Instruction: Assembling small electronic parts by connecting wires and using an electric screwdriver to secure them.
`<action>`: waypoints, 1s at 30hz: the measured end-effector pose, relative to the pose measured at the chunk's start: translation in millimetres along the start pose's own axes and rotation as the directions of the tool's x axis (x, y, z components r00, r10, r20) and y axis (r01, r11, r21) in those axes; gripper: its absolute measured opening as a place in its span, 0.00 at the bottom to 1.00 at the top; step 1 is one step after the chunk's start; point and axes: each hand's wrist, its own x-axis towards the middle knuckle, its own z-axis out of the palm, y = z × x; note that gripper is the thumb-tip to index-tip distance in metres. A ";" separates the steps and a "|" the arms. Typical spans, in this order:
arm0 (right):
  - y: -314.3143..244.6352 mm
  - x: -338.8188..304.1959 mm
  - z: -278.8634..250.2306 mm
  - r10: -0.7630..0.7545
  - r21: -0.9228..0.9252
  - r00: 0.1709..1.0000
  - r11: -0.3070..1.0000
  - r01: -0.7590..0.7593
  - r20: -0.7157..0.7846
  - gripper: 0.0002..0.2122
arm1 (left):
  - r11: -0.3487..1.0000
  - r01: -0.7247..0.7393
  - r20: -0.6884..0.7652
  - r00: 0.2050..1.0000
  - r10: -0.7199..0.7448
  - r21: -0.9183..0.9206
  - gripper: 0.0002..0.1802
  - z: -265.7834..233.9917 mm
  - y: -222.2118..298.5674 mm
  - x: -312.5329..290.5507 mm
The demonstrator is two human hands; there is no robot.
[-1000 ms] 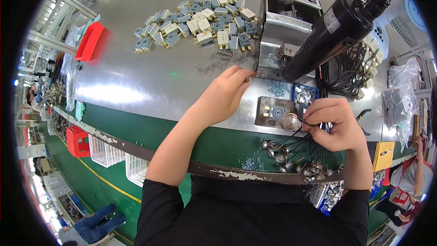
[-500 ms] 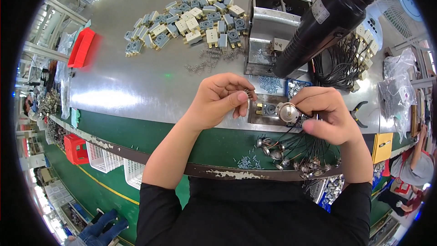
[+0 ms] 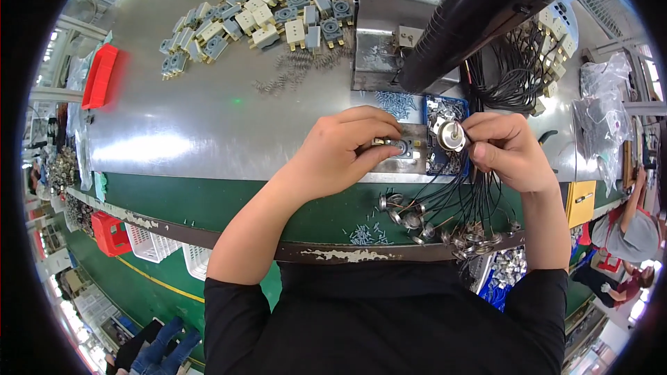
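Note:
My left hand [image 3: 347, 147] is closed around the near-left end of a small grey plastic block [image 3: 401, 147] with brass terminals, which lies in a metal fixture [image 3: 410, 167]. Its fingertips and thumb cover part of the block; whether a spring is also under them is hidden. Between the thumb and fingers of my right hand [image 3: 507, 147] is a round metal thermostat-like part [image 3: 451, 136] with a short central shaft, held just right of the block, above a blue tray [image 3: 436, 107] of small metal parts. Black wires [image 3: 479, 194] trail below that hand.
Grey and cream blocks [image 3: 264, 17] are heaped at the back left, with loose springs [image 3: 295, 69] in front. Blue screws [image 3: 396, 104] lie behind the fixture. A black cylindrical tool [image 3: 458, 28] leans over the bench. Wired round metal parts [image 3: 417, 222] and screws [image 3: 368, 235] lie near the front edge.
My left hand has moved from holding a spring in the air onto the block in the fixture. My right hand has tilted and raised the round part slightly. The view has shifted.

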 end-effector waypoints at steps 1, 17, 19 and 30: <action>3.6 0.1 2.9 -0.036 -0.012 0.999 0.999 0.036 -0.038 0.20 | 1.000 0.004 0.003 1.000 -0.004 0.003 0.12 0.7 1.1 1.4; 21.1 -5.1 17.8 -0.303 -0.237 0.937 0.937 0.258 -0.176 0.08 | 0.991 0.086 0.041 0.996 -0.082 -0.100 0.13 5.0 -1.4 7.8; 21.9 -4.9 18.9 -0.370 -0.333 0.915 0.893 0.303 -0.161 0.08 | 0.990 0.103 0.019 0.995 -0.102 -0.094 0.13 5.9 0.2 7.7; 12.4 -3.3 27.4 -0.244 -0.266 0.950 0.946 0.188 -0.195 0.07 | 0.997 0.042 0.032 0.999 -0.040 -0.065 0.17 4.6 2.1 6.3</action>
